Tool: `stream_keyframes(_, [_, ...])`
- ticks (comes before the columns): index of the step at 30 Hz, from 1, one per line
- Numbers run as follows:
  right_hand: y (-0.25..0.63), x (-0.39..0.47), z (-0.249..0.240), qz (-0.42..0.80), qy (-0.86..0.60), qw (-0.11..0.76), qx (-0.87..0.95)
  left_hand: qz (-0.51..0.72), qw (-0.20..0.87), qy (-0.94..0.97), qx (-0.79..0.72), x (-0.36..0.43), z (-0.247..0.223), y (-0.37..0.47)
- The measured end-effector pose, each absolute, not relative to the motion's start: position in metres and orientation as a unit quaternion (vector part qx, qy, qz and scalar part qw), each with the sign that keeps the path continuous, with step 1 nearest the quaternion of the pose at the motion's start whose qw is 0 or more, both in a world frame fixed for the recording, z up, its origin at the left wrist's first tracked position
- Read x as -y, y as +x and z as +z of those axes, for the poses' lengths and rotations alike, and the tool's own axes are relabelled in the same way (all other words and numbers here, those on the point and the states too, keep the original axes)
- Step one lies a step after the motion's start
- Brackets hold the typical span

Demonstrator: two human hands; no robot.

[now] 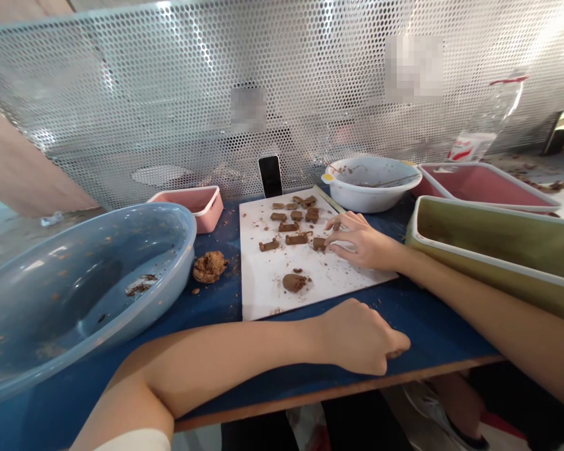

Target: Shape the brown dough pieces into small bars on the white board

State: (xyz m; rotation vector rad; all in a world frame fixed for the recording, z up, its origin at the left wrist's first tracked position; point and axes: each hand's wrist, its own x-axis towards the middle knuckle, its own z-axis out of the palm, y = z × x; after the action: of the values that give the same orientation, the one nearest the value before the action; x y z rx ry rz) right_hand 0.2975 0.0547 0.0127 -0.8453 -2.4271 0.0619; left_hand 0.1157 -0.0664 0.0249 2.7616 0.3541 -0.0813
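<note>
My left hand (pixel 364 338) is a closed fist by the table's front edge, back of the hand up; a bit of brown shows at its fingers, too little to identify. My right hand (pixel 364 241) reaches over a white board (pixel 263 288), its fingertips at the right end of a small brown clay piece (pixel 319 243). Several shaped clay pieces lie in rough rows on the board, among them a notched bar (pixel 296 238) and another bar (pixel 269 245). Nearer to me sits a rounded clay lump (pixel 294 282), with crumbs scattered around it.
Left stand a large blue basin (pixel 178 250), a crumbly clay mass (pixel 209 267) and a pink box (pixel 210 210). A phone (pixel 270 176) leans against the perforated metal screen (pixel 178 94). Right are a white basin (pixel 373 197), a pink bin (pixel 493 185), a green bin (pixel 479 250) and a plastic bottle (pixel 489 119).
</note>
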Motion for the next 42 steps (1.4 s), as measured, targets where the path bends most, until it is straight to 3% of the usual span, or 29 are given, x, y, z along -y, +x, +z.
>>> stream_keyframes(42, [0.2949,-0.0494,0.0153,0.02,-0.304,0.257,0.917,-0.031,0.196,0.972,-0.124,0.0645,0.0228,0.1161])
